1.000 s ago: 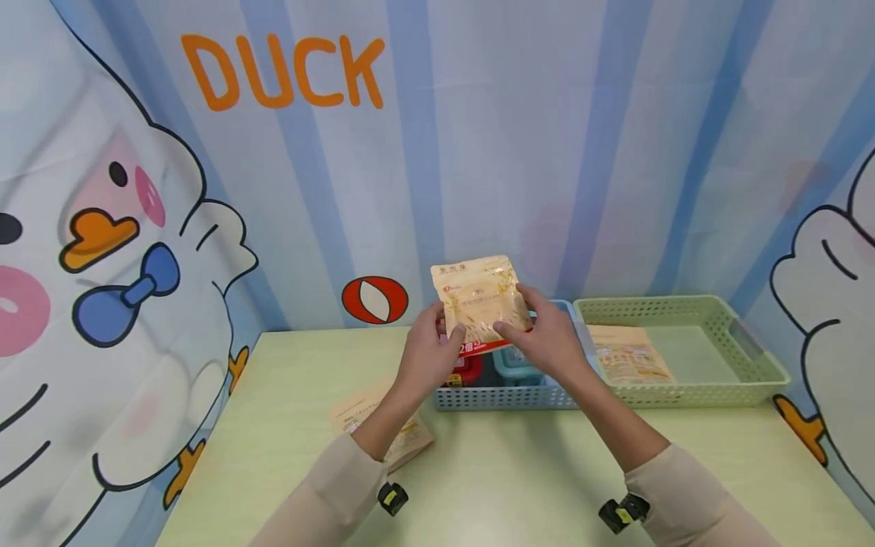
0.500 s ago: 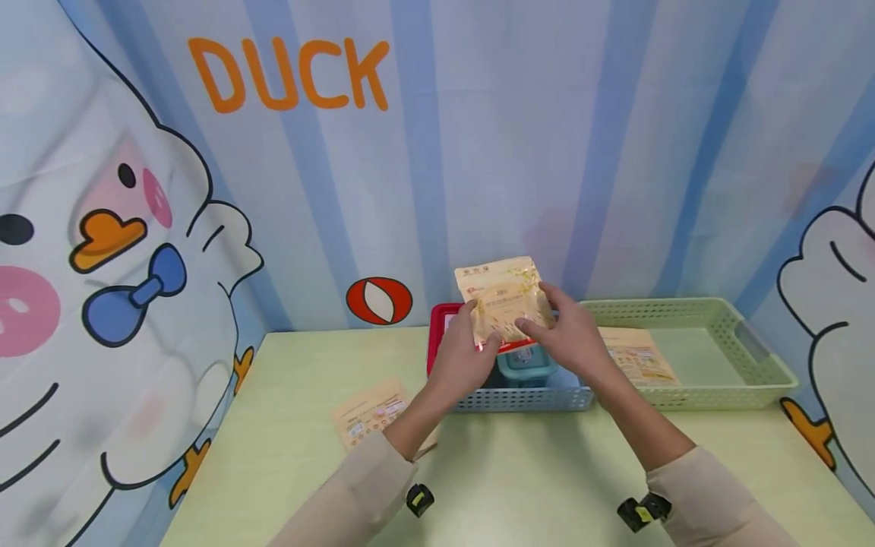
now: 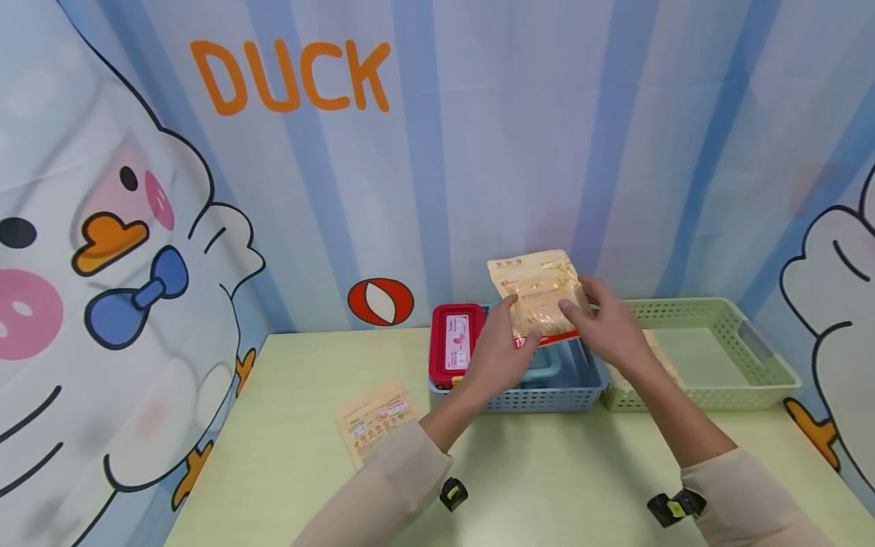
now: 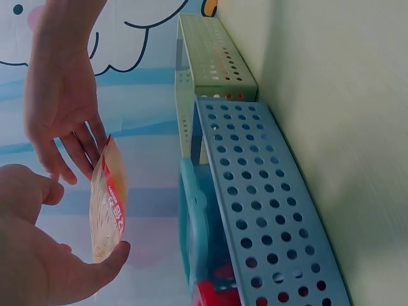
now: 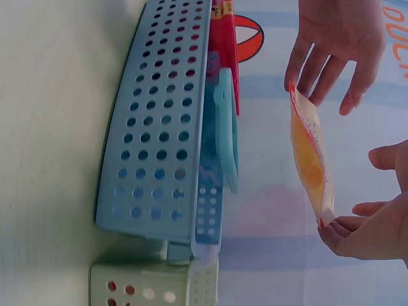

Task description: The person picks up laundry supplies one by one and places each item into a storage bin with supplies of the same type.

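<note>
Both hands hold a cream food pouch (image 3: pixel 536 292) with a red band along its bottom, raised above a blue perforated basket (image 3: pixel 547 400). My left hand (image 3: pixel 497 351) grips the pouch's left side and my right hand (image 3: pixel 617 330) the right side. From the head, both thumbs show in front of it. Edge-on in the left wrist view, the pouch (image 4: pixel 109 201) spans between the two hands. Inside the basket are a container with a red lid (image 3: pixel 446 372) and one with a teal lid (image 3: pixel 547 365), partly hidden by the left hand and pouch.
A pale green basket (image 3: pixel 724 397) stands to the right of the blue one, with another cream pouch (image 3: pixel 661 357) inside, partly behind the right arm. On the table at left lies a further pouch (image 3: pixel 372 418), partly covered by the left sleeve. A duck-print curtain (image 3: pixel 478 152) hangs behind.
Both hands have carried the pouch to the right across the blue basket, tilting it slightly. The red-lidded container has come into view, and more of the pouch on the table shows.
</note>
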Demonstrator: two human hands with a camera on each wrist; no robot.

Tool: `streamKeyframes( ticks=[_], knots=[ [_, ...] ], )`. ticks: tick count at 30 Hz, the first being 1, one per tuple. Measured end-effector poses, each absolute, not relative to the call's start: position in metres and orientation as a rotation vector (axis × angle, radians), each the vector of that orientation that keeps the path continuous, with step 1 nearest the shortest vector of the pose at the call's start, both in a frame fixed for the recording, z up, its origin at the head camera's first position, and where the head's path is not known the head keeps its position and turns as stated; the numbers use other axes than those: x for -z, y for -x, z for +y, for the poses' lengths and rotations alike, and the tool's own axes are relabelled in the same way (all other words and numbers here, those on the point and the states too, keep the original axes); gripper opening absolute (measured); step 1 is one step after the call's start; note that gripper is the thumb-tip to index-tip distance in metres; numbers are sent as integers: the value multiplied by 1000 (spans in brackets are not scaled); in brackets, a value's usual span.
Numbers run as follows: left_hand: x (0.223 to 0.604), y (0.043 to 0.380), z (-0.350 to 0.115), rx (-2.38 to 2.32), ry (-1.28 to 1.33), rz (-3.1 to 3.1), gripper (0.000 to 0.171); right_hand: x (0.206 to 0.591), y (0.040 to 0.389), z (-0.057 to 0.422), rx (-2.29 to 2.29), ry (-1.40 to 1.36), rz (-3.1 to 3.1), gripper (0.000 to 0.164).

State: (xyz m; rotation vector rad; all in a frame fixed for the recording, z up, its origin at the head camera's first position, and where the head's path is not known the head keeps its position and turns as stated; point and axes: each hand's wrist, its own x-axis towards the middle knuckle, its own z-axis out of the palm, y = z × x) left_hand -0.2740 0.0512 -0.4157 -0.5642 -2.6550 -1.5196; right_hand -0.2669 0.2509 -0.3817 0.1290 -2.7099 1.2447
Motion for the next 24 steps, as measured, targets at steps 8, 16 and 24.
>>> streamKeyframes(
  ticks=[8, 16, 24],
  knots=[
    [417, 274, 68, 1666, 594, -2603, 75, 379, 266, 276, -1319, -115, -2679, 84],
    [415, 272, 82, 1763, 547, -2569, 70, 379, 267, 285, -1320, -90, -2702, 87],
    [413, 269, 100, 1778, 539, -2529, 59, 380, 264, 299, -1364, -24, -2697, 88]
  ],
)
